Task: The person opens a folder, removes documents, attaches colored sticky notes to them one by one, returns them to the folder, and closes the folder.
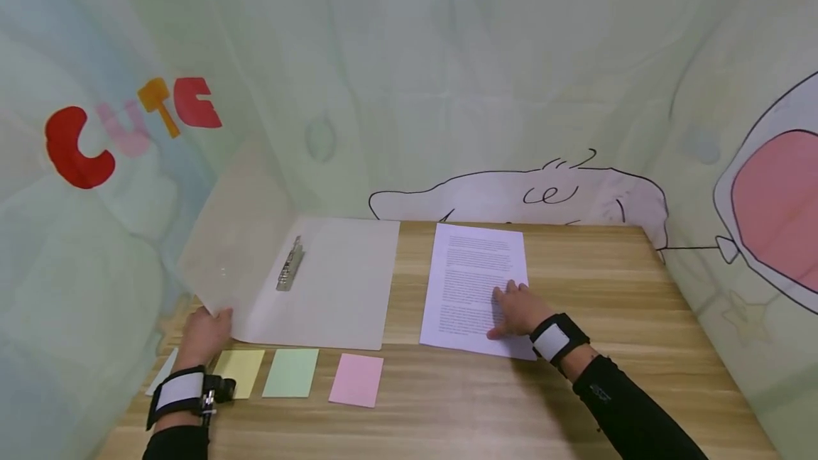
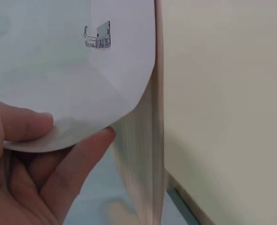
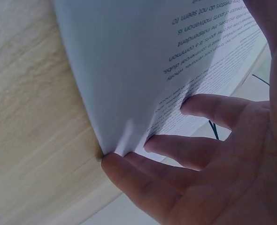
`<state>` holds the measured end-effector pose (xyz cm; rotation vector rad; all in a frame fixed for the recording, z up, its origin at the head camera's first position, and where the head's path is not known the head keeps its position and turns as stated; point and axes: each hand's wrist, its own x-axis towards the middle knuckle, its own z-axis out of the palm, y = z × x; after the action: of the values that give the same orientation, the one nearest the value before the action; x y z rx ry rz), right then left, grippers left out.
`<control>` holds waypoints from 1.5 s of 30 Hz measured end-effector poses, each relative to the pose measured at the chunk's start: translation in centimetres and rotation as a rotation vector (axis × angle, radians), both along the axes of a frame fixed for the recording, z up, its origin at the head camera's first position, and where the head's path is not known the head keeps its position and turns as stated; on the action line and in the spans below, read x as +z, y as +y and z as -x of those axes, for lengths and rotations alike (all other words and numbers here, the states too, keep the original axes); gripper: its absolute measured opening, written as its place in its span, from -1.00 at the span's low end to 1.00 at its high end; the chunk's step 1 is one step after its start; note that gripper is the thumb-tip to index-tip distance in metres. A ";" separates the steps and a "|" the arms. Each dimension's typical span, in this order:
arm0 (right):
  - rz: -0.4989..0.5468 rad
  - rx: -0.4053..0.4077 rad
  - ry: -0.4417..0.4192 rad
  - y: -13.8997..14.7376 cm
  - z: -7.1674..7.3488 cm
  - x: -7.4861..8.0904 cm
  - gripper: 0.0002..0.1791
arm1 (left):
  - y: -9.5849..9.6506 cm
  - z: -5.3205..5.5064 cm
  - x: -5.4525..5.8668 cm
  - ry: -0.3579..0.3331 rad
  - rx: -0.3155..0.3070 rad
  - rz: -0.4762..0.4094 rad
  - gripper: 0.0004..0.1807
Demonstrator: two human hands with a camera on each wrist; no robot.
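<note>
A white binder (image 1: 345, 282) lies opened out on the wooden table, a metal clip (image 1: 290, 265) near its fold. Its front cover (image 1: 233, 233) stands tilted up at the left. My left hand (image 1: 203, 338) pinches the lower edge of that cover; in the left wrist view the thumb (image 2: 28, 124) is on top and fingers are beneath. To the right lies printed paper (image 1: 469, 282). My right hand (image 1: 519, 311) rests on its right side, fingers spread; in the right wrist view the fingertips (image 3: 190, 105) touch the page near its edge.
Along the front lie a yellow sticky note (image 1: 246, 371), a green one (image 1: 290, 373) and a pink one (image 1: 356, 380). A pale note (image 1: 162, 373) is partly behind my left wrist. Printed curtains (image 1: 447, 91) hang around the wooden table (image 1: 588, 268).
</note>
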<state>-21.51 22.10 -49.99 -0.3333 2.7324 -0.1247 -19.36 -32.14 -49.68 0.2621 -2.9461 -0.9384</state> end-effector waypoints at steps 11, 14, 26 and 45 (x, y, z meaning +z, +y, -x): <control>0.017 0.002 0.005 0.2 0.0 0.1 0.04 | -2.0 0.2 0.0 0.016 0.137 0.048 -0.52; 0.018 -0.003 -0.004 0.2 -0.1 0.1 0.05 | -2.2 0.2 0.1 0.034 0.151 0.068 -0.57; 0.004 -0.011 -0.013 0.1 -0.3 -0.3 0.04 | -3.3 -0.1 0.2 -0.027 0.202 0.085 -0.54; 0.015 -0.011 -0.015 0.4 0.2 -0.4 0.06 | -3.7 -1.2 0.6 -0.054 0.393 0.088 -0.29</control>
<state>-21.68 22.50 -50.36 -0.3208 2.7202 -0.1496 -18.11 -35.80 -49.06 0.8356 -2.8125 -0.7542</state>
